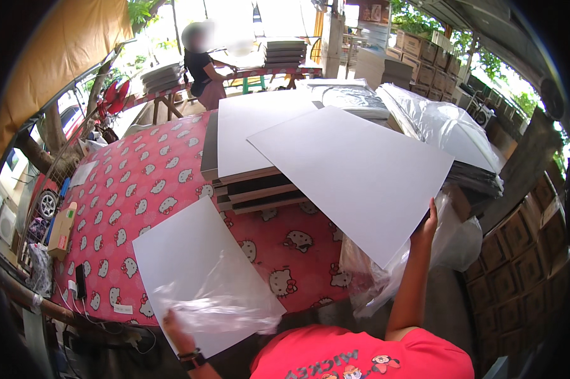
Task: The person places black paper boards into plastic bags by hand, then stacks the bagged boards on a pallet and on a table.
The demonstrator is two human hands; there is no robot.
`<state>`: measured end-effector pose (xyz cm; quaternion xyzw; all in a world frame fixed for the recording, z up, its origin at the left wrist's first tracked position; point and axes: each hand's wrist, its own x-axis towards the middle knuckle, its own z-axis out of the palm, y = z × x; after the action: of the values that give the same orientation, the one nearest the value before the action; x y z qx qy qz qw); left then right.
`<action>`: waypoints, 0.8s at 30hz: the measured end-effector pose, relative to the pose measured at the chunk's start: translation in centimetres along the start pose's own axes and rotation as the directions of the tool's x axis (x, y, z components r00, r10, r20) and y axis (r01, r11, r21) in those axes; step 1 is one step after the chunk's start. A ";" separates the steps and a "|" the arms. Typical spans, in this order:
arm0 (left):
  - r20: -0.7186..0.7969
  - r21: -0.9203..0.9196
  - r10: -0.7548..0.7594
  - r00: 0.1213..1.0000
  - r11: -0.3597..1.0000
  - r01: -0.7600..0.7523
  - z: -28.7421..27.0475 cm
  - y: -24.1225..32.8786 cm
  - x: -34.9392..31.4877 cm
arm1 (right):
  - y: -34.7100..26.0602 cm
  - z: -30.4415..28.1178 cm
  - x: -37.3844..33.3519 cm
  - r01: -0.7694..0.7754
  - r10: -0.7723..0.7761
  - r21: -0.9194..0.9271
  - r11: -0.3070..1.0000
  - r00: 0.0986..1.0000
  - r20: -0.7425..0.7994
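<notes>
Head view: step in hand appears to be handling sheet and film together. Right hand (428, 224) pinches the edge of the upper white sheet (354, 174), angled over the board stack (260, 188). Left hand (176, 330) is at clear film (218, 303) over the lower white sheet (181, 246); cannot tell finger closure. Next move likely calls for steady edge support.

Left hand (173, 323) low, right hand (429, 225) farther forward on an outstretched forearm (405, 287), the two well apart.
</notes>
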<state>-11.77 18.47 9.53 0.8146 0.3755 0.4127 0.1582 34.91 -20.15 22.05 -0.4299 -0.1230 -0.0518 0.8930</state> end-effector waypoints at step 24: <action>0.097 -0.710 -0.685 0.722 0.461 0.533 -2.9 -0.9 -0.1 | 4.2 2.3 -17.9 -0.731 0.705 0.149 0.666 0.682 0.195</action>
<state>-14.55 18.91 10.74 0.4553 0.4722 0.5172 0.5497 18.12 -15.95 15.52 -0.3469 -0.0019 0.3442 0.8724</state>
